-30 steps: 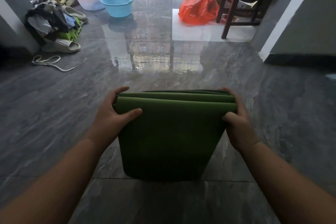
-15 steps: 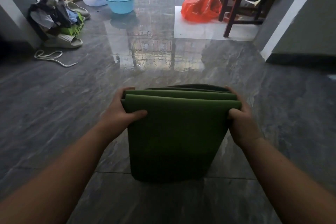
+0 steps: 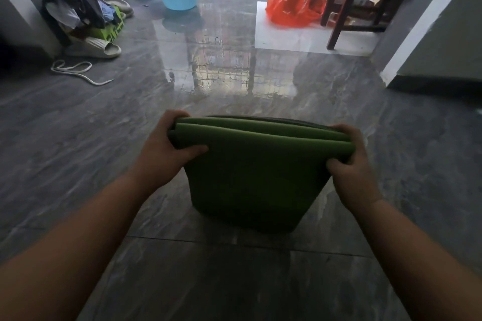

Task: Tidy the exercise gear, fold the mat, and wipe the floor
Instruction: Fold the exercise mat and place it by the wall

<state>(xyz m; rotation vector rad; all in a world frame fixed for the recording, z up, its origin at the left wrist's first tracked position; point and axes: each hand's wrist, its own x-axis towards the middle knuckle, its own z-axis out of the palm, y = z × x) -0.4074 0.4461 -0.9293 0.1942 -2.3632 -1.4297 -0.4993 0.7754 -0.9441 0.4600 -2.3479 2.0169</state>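
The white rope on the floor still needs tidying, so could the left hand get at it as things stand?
Probably not right now. The left hand is shut on the green mat, and the white rope lies well off to the left, though bare floor is all that lies between.

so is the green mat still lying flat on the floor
No, the green mat is folded into layers and held upright, the left hand and right hand gripping its top corners above the floor.

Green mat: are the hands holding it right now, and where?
Yes. The left hand and right hand each grip one top corner of the folded green mat, pinching its layers together.
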